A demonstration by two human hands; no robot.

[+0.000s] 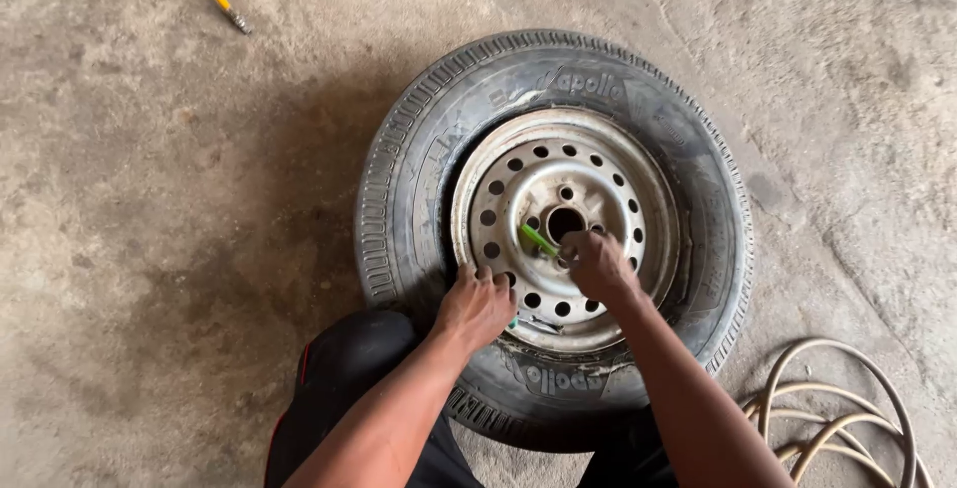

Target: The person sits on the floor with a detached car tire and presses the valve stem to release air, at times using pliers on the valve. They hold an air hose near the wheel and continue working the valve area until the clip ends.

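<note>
A tyre [429, 149] on its steel rim [598, 189] lies flat on concrete. The right hand [596, 264] pinches a green tool [538, 240]; the left hand [477, 307], fingers curled, seemingly grips the rim edge.

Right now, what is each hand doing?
Left hand: closed, fingers curled on the rim edge.
Right hand: closed, holding a green tool.
</note>
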